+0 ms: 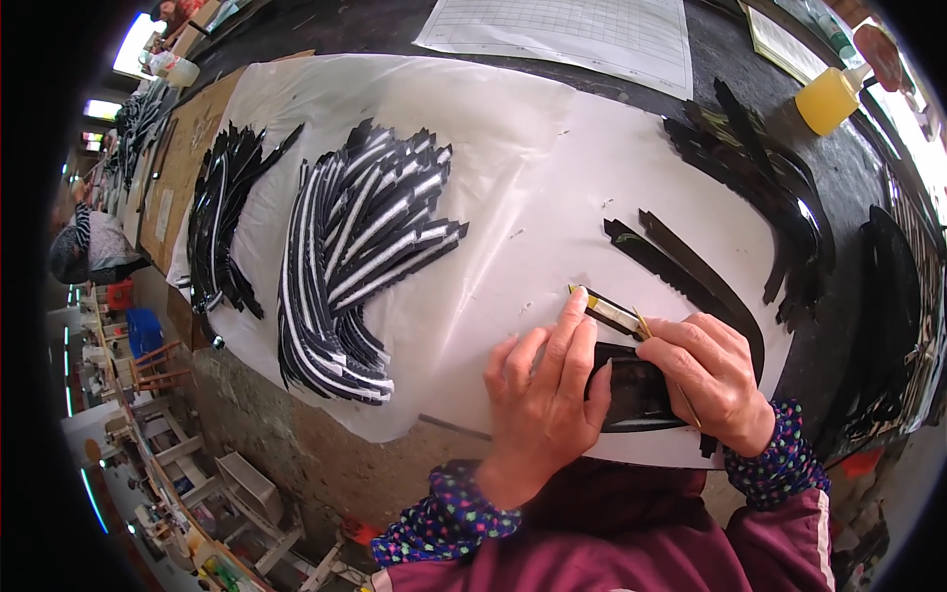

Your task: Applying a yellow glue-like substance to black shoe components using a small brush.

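Note:
My left hand (543, 405) lies low over the white sheet (513, 257). Its fingers are stretched out, the index fingertip pressing the end of a short black strip with a pale, yellow-edged face (614, 314). Pinched in my right hand (715, 380) is a thin yellowish stick (687, 403); its tip shows by the strip's near end. Under and between both hands sits a glossy dark curved piece (636, 390), partly hidden. Beyond the right hand, two long black curved strips (681, 261) rest on the sheet.
A fanned pile of black strips with white stripes (370, 217) lies left of my hands, a darker bundle (227, 207) beyond it. More black strips (760, 178) lie at right. A yellow bottle (827, 102) and gridded paper (562, 39) are at the back. A person (94, 247) is far left.

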{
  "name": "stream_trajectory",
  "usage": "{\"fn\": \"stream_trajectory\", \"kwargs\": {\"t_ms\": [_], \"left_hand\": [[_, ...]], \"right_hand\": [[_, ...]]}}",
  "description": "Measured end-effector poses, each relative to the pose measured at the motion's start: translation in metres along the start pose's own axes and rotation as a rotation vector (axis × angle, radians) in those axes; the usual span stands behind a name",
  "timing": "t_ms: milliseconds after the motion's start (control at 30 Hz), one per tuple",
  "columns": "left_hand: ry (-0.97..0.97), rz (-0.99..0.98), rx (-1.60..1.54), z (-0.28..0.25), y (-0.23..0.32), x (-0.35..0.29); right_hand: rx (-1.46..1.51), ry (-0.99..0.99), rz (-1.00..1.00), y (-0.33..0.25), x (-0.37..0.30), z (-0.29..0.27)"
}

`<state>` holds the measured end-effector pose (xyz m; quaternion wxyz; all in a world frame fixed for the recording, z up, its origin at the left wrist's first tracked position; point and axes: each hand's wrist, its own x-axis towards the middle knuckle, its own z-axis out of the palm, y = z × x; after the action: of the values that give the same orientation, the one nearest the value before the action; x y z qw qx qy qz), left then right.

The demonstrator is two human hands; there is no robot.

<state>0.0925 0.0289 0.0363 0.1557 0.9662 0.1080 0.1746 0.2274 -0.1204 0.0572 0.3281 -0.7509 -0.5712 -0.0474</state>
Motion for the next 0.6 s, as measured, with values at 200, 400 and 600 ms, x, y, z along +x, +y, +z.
{"fn": "stream_trajectory", "kwargs": {"t_ms": [200, 400, 600], "left_hand": [[-0.005, -0.006, -0.009, -0.0012, 0.0002, 0.0001], [-0.001, -0.003, -0.015, -0.0001, 0.0006, -0.0002], [0.000, 0.008, 0.035, -0.0007, 0.0011, 0.0001]], "right_hand": [[-0.078, -0.020, -0.074, -0.0016, -0.0008, -0.0017], [-0.114, -0.027, -0.094, -0.0020, -0.0020, -0.0013], [-0.146, -0.037, -0.113, -0.0041, -0.0004, -0.0020]]}}
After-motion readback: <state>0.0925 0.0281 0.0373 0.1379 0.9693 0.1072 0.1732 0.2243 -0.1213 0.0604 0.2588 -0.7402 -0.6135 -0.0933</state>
